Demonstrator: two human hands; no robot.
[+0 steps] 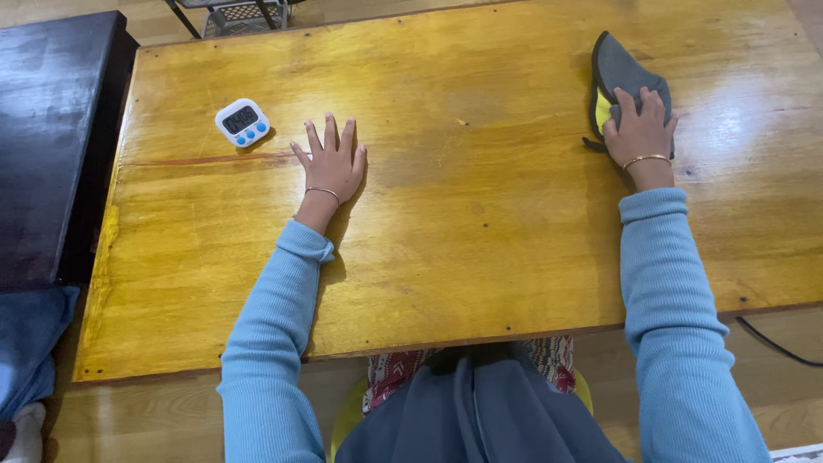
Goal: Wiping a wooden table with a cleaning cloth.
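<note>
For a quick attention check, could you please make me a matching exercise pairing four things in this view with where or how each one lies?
Things:
1. left hand
2. right hand
3. timer
4. dark table

States:
A. small, white, with blue buttons, left of the flat hand
B. pressed on the grey and yellow cloth
C. beside the left edge of the wooden table
D. flat on bare wood, fingers spread

Pairs: 1-D, 2-B, 3-A, 4-C

One head-worn camera looks steeply down, from close above, at the wooden table (480,257).
</note>
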